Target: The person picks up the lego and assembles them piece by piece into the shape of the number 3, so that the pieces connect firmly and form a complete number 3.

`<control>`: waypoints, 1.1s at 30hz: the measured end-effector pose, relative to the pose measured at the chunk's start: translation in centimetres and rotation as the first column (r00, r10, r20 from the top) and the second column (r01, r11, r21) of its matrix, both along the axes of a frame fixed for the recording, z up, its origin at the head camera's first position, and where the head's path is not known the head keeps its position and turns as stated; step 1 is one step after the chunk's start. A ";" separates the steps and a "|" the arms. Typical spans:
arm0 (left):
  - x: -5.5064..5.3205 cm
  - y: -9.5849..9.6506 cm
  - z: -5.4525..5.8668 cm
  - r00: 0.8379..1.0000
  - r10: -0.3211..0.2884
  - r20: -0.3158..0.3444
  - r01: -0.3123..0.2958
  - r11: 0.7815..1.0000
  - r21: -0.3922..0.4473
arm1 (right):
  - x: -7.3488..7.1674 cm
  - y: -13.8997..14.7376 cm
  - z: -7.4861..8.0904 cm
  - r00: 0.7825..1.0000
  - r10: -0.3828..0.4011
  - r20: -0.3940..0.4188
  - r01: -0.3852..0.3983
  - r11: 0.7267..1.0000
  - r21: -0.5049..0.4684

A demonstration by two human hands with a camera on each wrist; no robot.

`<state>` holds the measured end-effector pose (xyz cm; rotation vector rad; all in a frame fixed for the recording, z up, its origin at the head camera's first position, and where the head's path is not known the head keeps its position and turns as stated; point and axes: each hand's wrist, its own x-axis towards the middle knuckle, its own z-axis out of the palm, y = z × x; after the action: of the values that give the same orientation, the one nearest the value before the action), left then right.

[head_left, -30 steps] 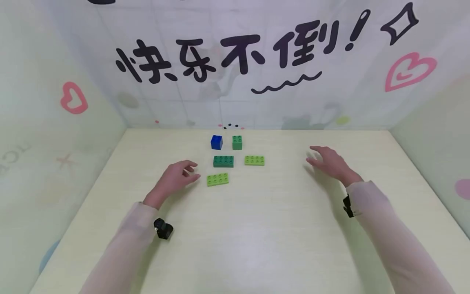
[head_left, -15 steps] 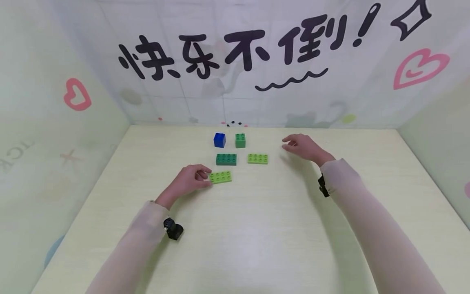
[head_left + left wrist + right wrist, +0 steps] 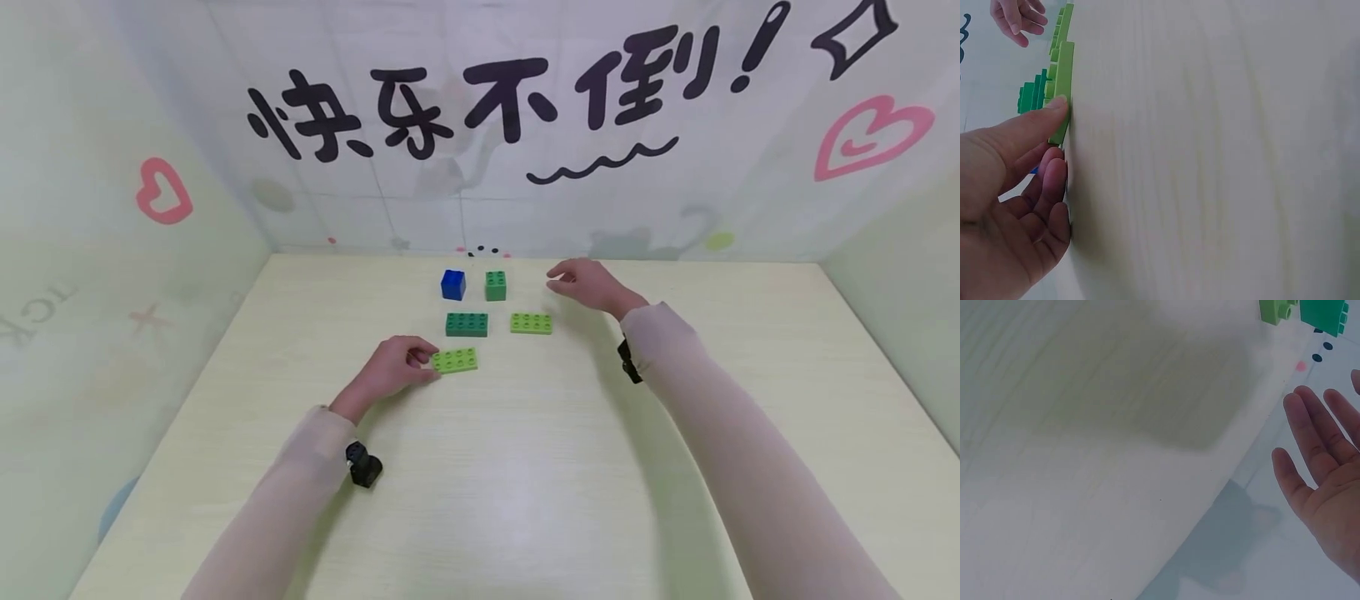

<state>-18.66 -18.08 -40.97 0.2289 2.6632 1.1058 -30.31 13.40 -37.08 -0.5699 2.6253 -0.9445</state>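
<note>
My left hand pinches the left end of the nearer lime-green building brick, which lies flat on the table. In the left wrist view the thumb presses the side of that brick; the index fingertip is partly hidden. My right hand hovers near the back of the table with fingers loosely extended, holding nothing. Left of it stands a small green brick, and nearer to me lies a second lime-green brick. The right wrist view shows straight fingers apart from the bricks.
A long dark green brick lies just behind the pinched one. A blue brick stands at the back, left of the small green one. Printed cloth walls enclose the pale table at the back and sides.
My left hand has moved right to the nearer lime-green brick and taken its left end. My right hand has travelled left and back, towards the small green brick. The bricks keep their arrangement.
</note>
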 end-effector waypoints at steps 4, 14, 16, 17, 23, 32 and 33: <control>-0.1 -0.3 0.0 1.000 -0.004 -0.007 0.004 1.000 0.006 | -0.4 -1.5 0.3 1.000 -0.007 0.013 0.007 1.000 0.002; -0.3 -0.4 -0.2 1.000 0.008 0.017 -0.008 0.999 0.044 | -1.1 -4.8 0.0 1.000 0.003 -0.004 -0.003 1.000 0.014; -0.2 -0.4 -0.3 1.000 0.013 0.021 -0.014 0.999 0.050 | -1.1 -5.3 -0.1 1.000 0.003 -0.005 -0.003 1.000 0.017; -0.1 -0.4 -0.4 1.000 0.016 0.022 -0.017 0.999 0.051 | -1.1 -5.5 -0.2 1.000 0.004 -0.004 -0.004 1.000 0.017; 0.0 -0.3 -0.5 0.999 0.024 0.031 -0.026 0.998 0.064 | -1.3 -6.0 -0.8 1.000 -0.003 -0.003 0.004 1.000 0.018; -0.2 -0.4 -0.7 1.000 0.021 0.023 -0.023 0.997 0.070 | -1.7 -7.0 -1.0 1.000 0.017 0.012 -0.018 0.999 0.031; -0.3 -0.5 -0.8 0.999 0.023 0.024 -0.025 0.997 0.069 | -1.8 -7.2 -1.0 1.000 0.021 0.013 -0.021 0.999 0.031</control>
<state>-18.92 -18.54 -41.73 0.1956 2.6168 1.2017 -32.07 6.24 -38.11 -0.5806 2.6126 -0.8968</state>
